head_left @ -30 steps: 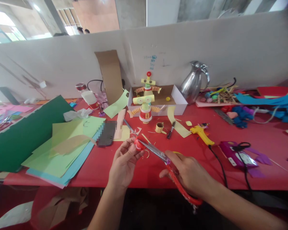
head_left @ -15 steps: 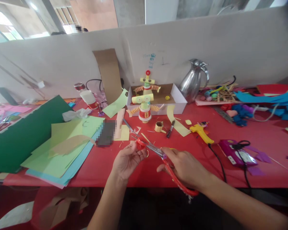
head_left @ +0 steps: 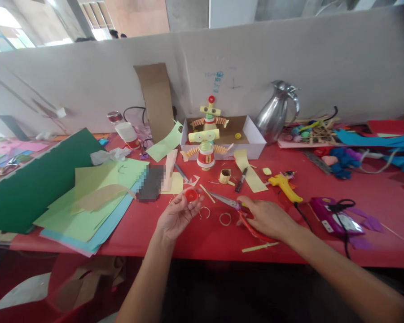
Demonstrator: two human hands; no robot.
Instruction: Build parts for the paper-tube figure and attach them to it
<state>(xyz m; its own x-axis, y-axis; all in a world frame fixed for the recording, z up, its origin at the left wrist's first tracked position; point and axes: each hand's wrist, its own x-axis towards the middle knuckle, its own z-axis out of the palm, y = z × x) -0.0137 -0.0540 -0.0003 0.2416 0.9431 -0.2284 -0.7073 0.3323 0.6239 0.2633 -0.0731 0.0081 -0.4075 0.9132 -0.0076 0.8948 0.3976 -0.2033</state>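
Observation:
Between the fingertips of my left hand [head_left: 178, 214] is a small red bottle cap [head_left: 191, 195], its hollow side turned up toward me. My right hand [head_left: 267, 217] is wrapped round the red handles of a pair of scissors [head_left: 226, 201], lowered to the table with the blades pointing left toward the cap. Thin paper rings [head_left: 225, 219] and a narrow yellow paper strip [head_left: 260, 247] lie near the scissors. Behind my hands stand a paper-and-cup figure [head_left: 206, 152] with pleated arms and a rolled paper tube [head_left: 225, 176].
A white box [head_left: 247, 150] holds a second figure [head_left: 210, 117]. At right lie a yellow glue gun [head_left: 285, 187] with its cord and a purple box [head_left: 336, 217]. A steel jug [head_left: 276, 114] leans at the back. Coloured paper sheets [head_left: 87, 211] and a green board [head_left: 43, 188] occupy the left.
The scissors have moved away from the cap, to the right and down toward the table. My left hand has turned the cap so its hollow side shows.

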